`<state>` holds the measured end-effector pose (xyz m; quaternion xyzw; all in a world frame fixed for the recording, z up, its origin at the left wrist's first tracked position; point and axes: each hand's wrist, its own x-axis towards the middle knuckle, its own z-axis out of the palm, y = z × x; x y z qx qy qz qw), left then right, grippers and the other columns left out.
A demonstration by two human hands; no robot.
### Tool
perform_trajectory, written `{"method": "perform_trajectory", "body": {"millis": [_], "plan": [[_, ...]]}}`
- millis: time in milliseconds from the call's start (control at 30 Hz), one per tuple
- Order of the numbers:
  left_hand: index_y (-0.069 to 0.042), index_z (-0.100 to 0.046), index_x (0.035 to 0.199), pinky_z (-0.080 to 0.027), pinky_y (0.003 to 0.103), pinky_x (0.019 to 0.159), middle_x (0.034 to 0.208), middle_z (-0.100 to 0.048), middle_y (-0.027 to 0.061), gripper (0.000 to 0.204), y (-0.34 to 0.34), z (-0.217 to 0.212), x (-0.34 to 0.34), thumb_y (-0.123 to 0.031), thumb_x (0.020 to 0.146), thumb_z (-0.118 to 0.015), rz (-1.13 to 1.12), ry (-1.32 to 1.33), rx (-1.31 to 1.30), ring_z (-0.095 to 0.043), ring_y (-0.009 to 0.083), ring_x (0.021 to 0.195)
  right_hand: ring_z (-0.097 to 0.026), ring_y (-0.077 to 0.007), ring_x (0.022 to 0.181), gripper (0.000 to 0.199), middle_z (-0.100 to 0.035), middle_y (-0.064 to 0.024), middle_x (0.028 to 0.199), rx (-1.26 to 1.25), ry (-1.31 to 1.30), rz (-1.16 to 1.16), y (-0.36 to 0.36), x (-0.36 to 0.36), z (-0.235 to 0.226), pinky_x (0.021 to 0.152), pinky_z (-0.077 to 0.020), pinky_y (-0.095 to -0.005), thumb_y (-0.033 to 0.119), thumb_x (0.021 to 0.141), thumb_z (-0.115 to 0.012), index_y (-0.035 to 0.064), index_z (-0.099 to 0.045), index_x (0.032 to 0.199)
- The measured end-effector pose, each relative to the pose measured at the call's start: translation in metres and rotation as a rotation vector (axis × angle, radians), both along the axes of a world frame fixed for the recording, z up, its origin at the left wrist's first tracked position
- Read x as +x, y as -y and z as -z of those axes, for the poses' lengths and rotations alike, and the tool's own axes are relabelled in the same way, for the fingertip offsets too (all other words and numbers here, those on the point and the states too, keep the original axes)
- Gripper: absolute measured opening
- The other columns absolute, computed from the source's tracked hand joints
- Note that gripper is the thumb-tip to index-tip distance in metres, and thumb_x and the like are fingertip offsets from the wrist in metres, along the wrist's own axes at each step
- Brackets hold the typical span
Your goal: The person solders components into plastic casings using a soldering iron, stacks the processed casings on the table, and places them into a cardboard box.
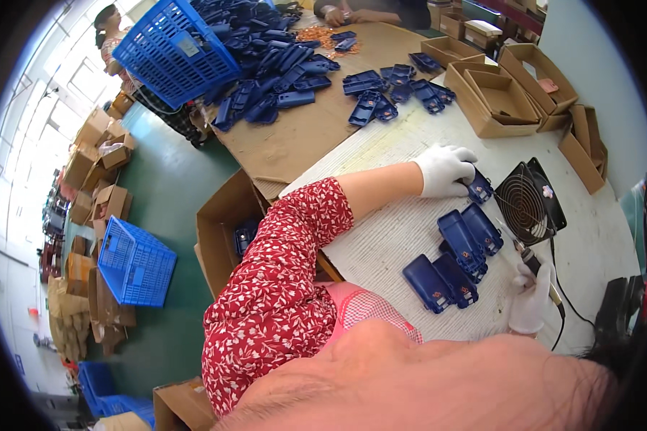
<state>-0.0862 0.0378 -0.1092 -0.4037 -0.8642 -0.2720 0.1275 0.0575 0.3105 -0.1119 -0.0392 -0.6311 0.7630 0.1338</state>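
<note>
My left hand (446,171), in a white glove, reaches across the white tabletop with its fingers curled onto the end of a small blue plastic casing (480,188). Gloved too, my right hand (532,300) grips a soldering iron (530,260) by its dark handle, the tip pointing up and left, apart from that casing. Between my hands and nearer to me lie several more blue casings in two groups, among them a casing (461,238) in the upper group and a casing (427,281) in the lower one. Small metal parts show at some of their ends.
A black fan (528,201) stands right of my left hand; a cable (562,327) trails from the iron. Cardboard trays (492,100) line the far right. A casing heap (280,72) and a tilted blue basket (176,50) lie far left. Across the table, a co-worker's hands (345,16) handle something small.
</note>
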Motion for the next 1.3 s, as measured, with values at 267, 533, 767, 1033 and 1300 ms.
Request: {"method": "perform_trajectory", "body": {"millis": [267, 533, 767, 1033, 1300], "plan": [[-0.009, -0.063, 0.08, -0.044, 0.038, 0.089, 0.116, -0.057, 0.0117, 0.013, 0.0, -0.003, 0.0, -0.018, 0.072, -0.067, 0.118, 0.084, -0.088, -0.051, 0.0305, 0.106, -0.051, -0.0087, 0.06, 0.036, -0.063, -0.0093, 0.085, 0.11, 0.0, 0.002, -0.003, 0.0, 0.004, 0.055, -0.0414, -0.02, 0.031, 0.095, -0.043, -0.0026, -0.056, 0.1], [-0.009, -0.063, 0.08, -0.044, 0.038, 0.089, 0.115, -0.059, 0.0109, 0.01, -0.003, -0.012, 0.008, -0.014, 0.073, -0.067, 0.38, 0.153, -0.139, -0.051, 0.0303, 0.106, -0.052, -0.0088, 0.06, 0.032, -0.064, -0.0097, 0.085, -0.091, 0.058, -0.061, -0.007, 0.0, 0.001, 0.056, -0.0418, -0.0199, 0.028, 0.095, -0.046, -0.0025, -0.055, 0.1], [-0.008, -0.058, 0.075, -0.045, 0.039, 0.084, 0.112, -0.059, 0.012, 0.011, -0.008, -0.017, 0.014, -0.008, 0.068, -0.066, 0.455, 0.105, -0.128, -0.053, 0.0317, 0.099, -0.055, -0.0085, 0.065, 0.026, -0.062, -0.0057, 0.088, -0.087, 0.066, -0.061, -0.004, 0.001, -0.005, 0.055, -0.0431, -0.021, 0.027, 0.094, -0.048, 0.0029, -0.057, 0.1], [-0.007, -0.056, 0.071, -0.046, 0.038, 0.084, 0.109, -0.059, 0.009, 0.013, -0.015, -0.023, 0.018, -0.014, 0.071, -0.067, 0.413, 0.037, -0.159, -0.052, 0.0295, 0.097, -0.056, -0.0078, 0.058, 0.02, -0.065, -0.008, 0.083, -0.04, 0.091, -0.05, -0.004, 0.001, -0.011, 0.055, -0.0453, -0.0199, 0.018, 0.092, -0.05, 0.0002, -0.058, 0.098], [-0.006, -0.053, 0.071, -0.045, 0.036, 0.083, 0.113, -0.058, 0.009, 0.016, -0.018, -0.023, 0.017, -0.011, 0.068, -0.068, 0.39, -0.006, -0.14, -0.052, 0.0285, 0.096, -0.057, -0.0065, 0.057, 0.018, -0.066, -0.0078, 0.076, -0.024, 0.191, -0.078, -0.004, 0.002, -0.016, 0.053, -0.0451, -0.018, 0.015, 0.09, -0.052, 0.0017, -0.059, 0.1]]}}
